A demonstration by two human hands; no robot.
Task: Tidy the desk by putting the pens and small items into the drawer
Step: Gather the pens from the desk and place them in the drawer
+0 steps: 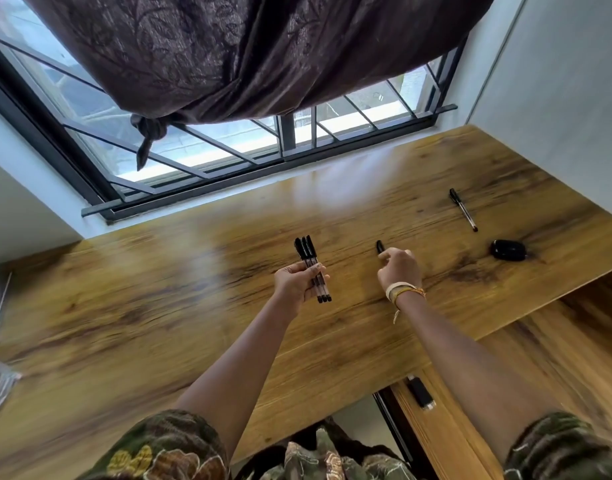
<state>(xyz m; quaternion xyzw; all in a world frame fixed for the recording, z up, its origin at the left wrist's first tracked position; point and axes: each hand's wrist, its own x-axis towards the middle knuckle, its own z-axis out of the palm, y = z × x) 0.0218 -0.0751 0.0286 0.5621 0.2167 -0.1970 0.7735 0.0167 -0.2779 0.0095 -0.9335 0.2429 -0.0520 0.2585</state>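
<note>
A person at a wooden desk (159, 306) below a barred window gathers pens for the drawer (446, 420), which stands open at about 5 o'clock beneath the desk's near edge, a small black lighter-like item (420, 393) already lying in it. The left hand (294, 284) is closed around three black-capped pens (313, 268), held as a bundle just above the desk near the centre, caps toward 12 o'clock. The right hand (398, 268), a band at the wrist, reaches down at about 2 o'clock from that bundle with fingers curled over a fourth pen (380, 247), of which only the dark cap end shows; whether the fingers have closed on it cannot be told, as the hand hides the barrel.

Two things remain loose: another pen (463, 210) lying well apart toward 1 o'clock, and a small dark oval item (508, 250) near the desk's right edge at about 3 o'clock (too blurred to identify).

The step in hand looks to be the pickup of the fourth pen. It would go best with thumb and forefinger pinching the barrel near its middle, so the pen lifts level and does not roll, then passing it alongside the bundle, caps the same way. With the left grip already full, a loosened finger could let the three pens fan out or slip.
</note>
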